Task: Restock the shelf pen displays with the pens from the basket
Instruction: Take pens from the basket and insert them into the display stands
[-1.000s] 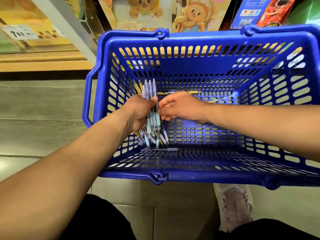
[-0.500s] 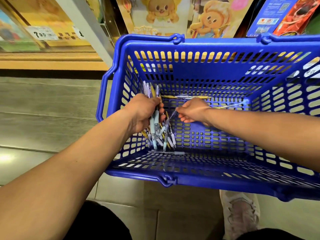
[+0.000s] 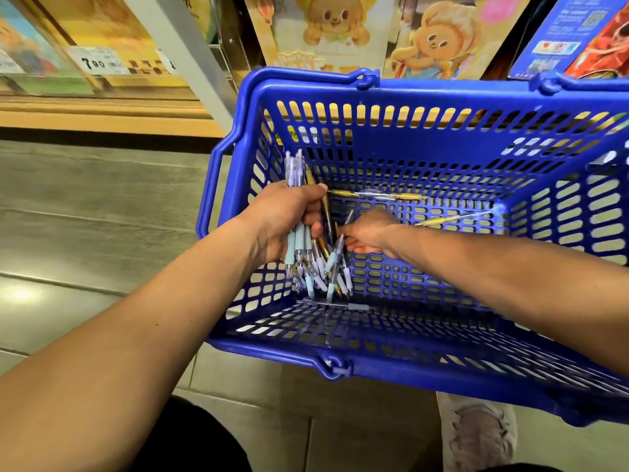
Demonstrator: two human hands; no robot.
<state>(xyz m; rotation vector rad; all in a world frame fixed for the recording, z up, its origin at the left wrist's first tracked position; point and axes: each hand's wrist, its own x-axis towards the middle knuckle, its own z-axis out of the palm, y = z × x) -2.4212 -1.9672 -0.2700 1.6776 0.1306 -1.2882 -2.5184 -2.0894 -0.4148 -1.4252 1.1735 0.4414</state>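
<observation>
Bundle is gripped in a full left hand by the basket's left wall, one pen looks pinched by right hand (strays left along far edge); bundle could be splayed and dropped when pen is pushed in.

Basket: saturated blue all over, walls and bottom pierced in a regular grid of slots.
Pens: clear barrels, pale blue grips, a few yellow-gold among them.
Loose pen at far wall: yellow-gold.
Floor: grey.
Shelf edge, far left: tan.
Price tag: white, black digits.
Far boxes: cream-yellow, cartoon bear prints.
Far right packages: one blue, one red.
Shoe, near right: whitish, possibly mottled pink (blurred).
</observation>
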